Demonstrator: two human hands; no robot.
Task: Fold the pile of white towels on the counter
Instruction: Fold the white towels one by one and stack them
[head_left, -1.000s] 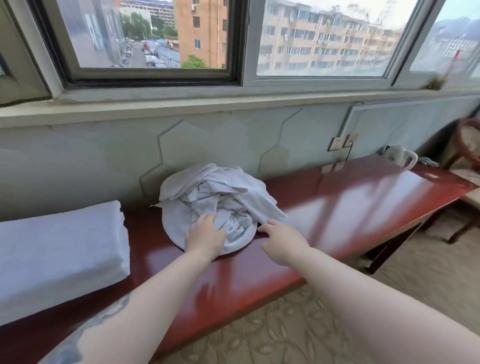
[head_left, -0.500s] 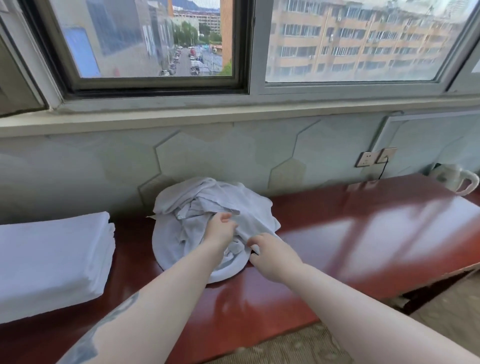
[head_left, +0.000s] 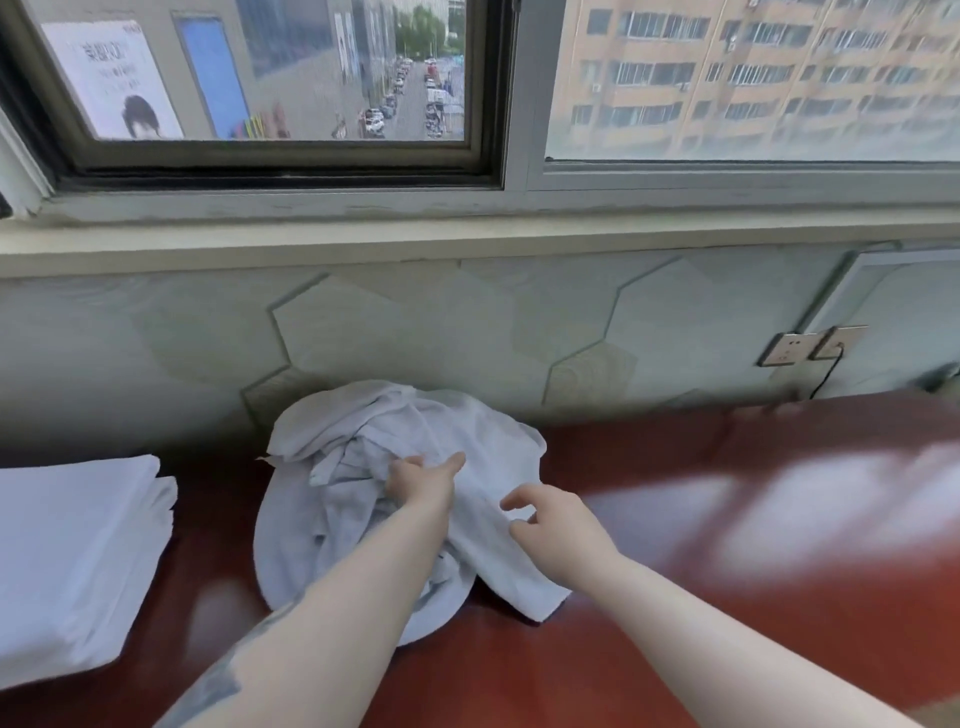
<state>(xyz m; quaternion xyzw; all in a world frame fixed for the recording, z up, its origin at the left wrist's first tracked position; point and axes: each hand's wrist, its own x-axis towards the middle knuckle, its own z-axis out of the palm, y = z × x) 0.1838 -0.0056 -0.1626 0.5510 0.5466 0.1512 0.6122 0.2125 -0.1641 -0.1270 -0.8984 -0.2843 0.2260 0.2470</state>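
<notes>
Head view: a strip of towel has been drawn out of the pile (head_left: 400, 467) toward the near edge of the worktop (head_left: 727, 571), where half a second ago the pile was still bunched and round. This is judged to be the separating of one towel for folding; no fold has been started on it yet.

The left hand (head_left: 423, 480) is buried in the middle of the pile, its grip apparently closed on cloth, though the fingers are partly hidden. The right hand (head_left: 550, 519) lies on the drawn-out strip with fingers loosely bent; whether cloth is pinched cannot be told.

Compared with a second ago, both hands have been moved from the pile's near rim into and across it. The pile remains against the wall, and the folded stack (head_left: 78, 556) lies well apart at the left, unchanged.
</notes>
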